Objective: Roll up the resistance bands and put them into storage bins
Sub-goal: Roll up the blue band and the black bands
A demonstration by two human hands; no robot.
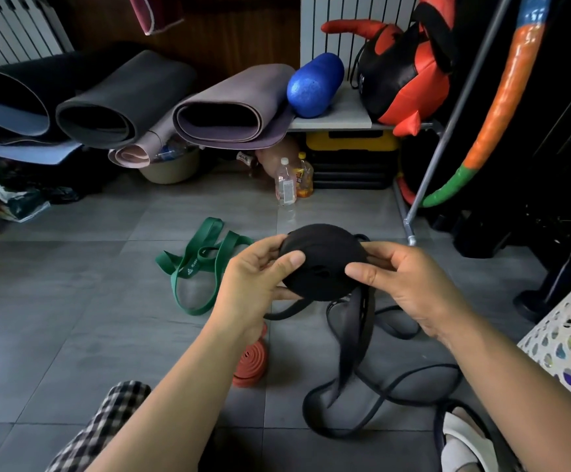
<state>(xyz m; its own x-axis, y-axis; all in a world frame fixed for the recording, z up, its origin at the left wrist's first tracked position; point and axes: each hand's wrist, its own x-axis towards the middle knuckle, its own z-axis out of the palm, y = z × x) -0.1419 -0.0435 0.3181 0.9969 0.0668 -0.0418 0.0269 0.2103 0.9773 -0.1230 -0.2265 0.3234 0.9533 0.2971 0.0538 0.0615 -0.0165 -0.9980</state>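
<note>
Black band roll (325, 252), green band (188, 270) nearby

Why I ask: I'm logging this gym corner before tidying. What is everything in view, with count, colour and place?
partly rolled black resistance band: 1, black, held in both hands, loose length hanging to the floor
flat green resistance band: 1, green, unrolled on floor, left of the black roll
rolled orange-red resistance band: 1, orange-red, floor, nearer than the green band
rolled foam exercise mats: 4, black, grey, mauve, pink, rear left
blue foam roller: 1, blue, rear shelf
red-and-black padded bag: 1, red-and-black, shelf, right of roller
plastic bottles: 2, clear and orange, floor below shelf
white perforated plastic basket: 1, white, right edge
left hand: 1, grips the roll's left side
right hand: 1, pinches its right side
</note>
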